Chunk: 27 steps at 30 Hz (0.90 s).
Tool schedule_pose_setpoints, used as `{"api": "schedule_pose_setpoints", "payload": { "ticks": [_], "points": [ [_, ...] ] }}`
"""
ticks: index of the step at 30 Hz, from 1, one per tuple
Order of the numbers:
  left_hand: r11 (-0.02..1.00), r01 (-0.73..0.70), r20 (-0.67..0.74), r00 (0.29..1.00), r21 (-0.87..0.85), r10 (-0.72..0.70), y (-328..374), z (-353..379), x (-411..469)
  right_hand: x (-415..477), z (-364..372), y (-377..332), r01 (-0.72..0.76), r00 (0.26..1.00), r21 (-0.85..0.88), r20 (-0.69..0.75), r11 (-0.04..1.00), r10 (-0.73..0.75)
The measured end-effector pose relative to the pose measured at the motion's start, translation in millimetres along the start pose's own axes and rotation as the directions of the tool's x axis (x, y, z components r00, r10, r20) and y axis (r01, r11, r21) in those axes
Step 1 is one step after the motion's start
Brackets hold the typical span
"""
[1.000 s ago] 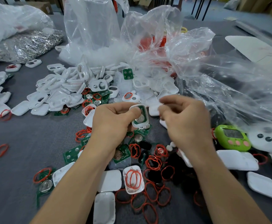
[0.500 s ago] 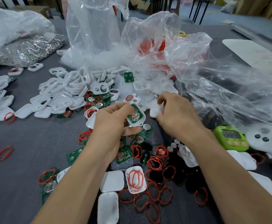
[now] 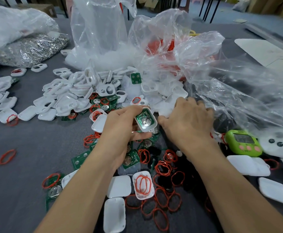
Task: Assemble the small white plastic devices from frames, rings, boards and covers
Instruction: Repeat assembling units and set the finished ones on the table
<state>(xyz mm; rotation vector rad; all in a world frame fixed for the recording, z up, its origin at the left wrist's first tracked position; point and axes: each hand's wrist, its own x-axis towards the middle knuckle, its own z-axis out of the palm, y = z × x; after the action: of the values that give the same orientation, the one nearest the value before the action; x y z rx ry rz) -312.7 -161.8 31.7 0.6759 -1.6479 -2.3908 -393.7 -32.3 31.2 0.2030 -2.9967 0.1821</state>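
My left hand point(image 3: 120, 126) grips a white frame with a green board and a silver coin cell set in it point(image 3: 145, 120), tilted up toward me. Just right of it, my right hand point(image 3: 186, 121) lies palm down on a heap of white covers point(image 3: 164, 105) at the edge of a clear bag, fingers stretched forward and thumb touching a white piece. Loose white frames point(image 3: 66, 98) are piled at the left. Red rings point(image 3: 164, 169) and green boards point(image 3: 80, 159) are scattered below my hands. White covers point(image 3: 118, 185) lie near my forearms, one holding red rings point(image 3: 143, 184).
Crumpled clear plastic bags point(image 3: 179, 52) stand behind and to the right of the pile. A green timer point(image 3: 243, 142) and a white object with two black dots point(image 3: 280, 143) sit at the right. A bag of silver metal parts point(image 3: 31, 49) lies far left. The table is grey point(image 3: 28, 140).
My right hand has left the frame and moved forward onto the heap of white covers. My left hand has kept hold of the frame and tilted its board side more toward me.
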Motion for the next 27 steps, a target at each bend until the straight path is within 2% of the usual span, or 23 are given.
{"api": "schedule_pose_setpoints", "payload": {
  "ticks": [4, 9, 12, 14, 16, 18, 22, 27],
  "points": [
    [1.000, 0.015, -0.005, 1.000, -0.010, -0.015, -0.9, -1.4, 1.8, -1.2, -14.4, 12.6, -0.029, 1.000, 0.123, 0.003, 0.992, 0.029],
    [0.997, 0.068, -0.007, 0.998, 0.040, -0.068, -3.8, -2.4, 2.7, -14.5, -32.1, 38.2, -0.034, 0.995, 0.373, -0.079, 0.927, 0.068],
    [0.989, 0.099, 0.027, 0.994, 0.106, -0.102, -5.7, -1.1, 2.6, -23.7, -36.4, 46.8, 0.116, 0.993, 0.618, -0.069, 0.778, -0.093],
    [0.983, 0.106, 0.072, 0.990, 0.146, -0.118, -5.9, -0.8, 1.9, -30.4, -37.7, 46.5, 0.202, 0.968, 0.706, -0.039, 0.679, -0.247],
    [0.981, 0.106, 0.104, 0.987, 0.165, -0.124, -5.5, -1.2, 1.8, -33.5, -34.5, 43.0, 0.285, 0.930, 0.693, -0.033, 0.662, -0.366],
    [0.979, 0.107, 0.118, 0.985, 0.173, -0.129, -5.6, -1.6, 2.2, -35.3, -30.9, 38.2, 0.347, 0.905, 0.638, -0.036, 0.687, -0.424],
    [0.978, 0.103, 0.125, 0.984, 0.184, -0.127, -6.5, -1.8, 3.4, -37.6, -24.0, 35.0, 0.409, 0.879, 0.560, -0.028, 0.721, -0.477],
    [0.975, 0.116, 0.139, 0.980, 0.190, -0.144, -7.3, -3.4, 4.9, -40.1, -22.5, 34.1, 0.426, 0.871, 0.547, -0.033, 0.721, -0.490]
  ]
}}
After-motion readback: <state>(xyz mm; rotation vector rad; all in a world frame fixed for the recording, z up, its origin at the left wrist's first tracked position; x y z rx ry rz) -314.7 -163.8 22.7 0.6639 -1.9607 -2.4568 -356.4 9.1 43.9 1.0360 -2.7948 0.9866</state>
